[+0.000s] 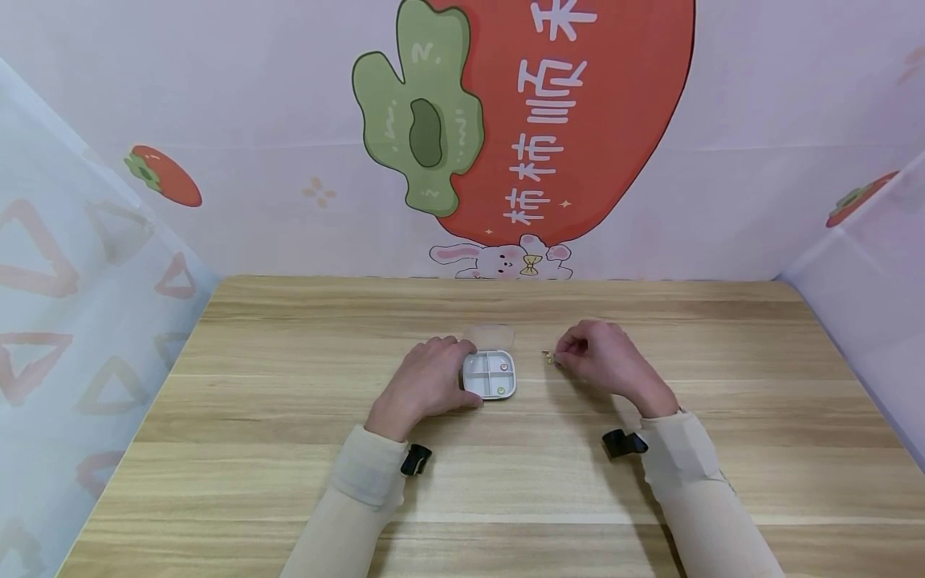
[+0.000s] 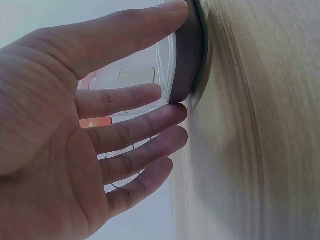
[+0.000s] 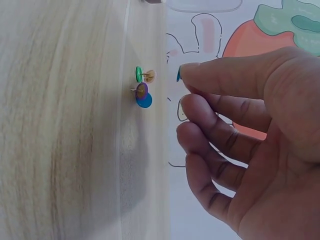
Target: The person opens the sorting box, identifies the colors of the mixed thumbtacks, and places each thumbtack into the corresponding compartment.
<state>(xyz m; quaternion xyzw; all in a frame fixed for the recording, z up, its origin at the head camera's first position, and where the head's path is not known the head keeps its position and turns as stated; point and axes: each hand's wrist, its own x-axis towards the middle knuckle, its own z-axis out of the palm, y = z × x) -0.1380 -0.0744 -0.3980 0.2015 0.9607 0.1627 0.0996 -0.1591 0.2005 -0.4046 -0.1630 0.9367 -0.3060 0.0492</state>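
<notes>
A small white four-compartment box stands on the table, its clear lid swung back. My left hand holds it from the left, thumb along the front edge and fingers at the far side. One reddish thumbtack lies in the back right compartment and one green thumbtack in the front right. Right of the box, my right hand pinches a blue thumbtack between thumb and forefinger. Beside those fingers lie loose thumbtacks: a green one, a purple one, a blue one and a pale one.
A wood-grain table carries everything. Behind it rises a printed wall cloth, and another patterned cloth hangs along the left. Black clips sit at both wrists.
</notes>
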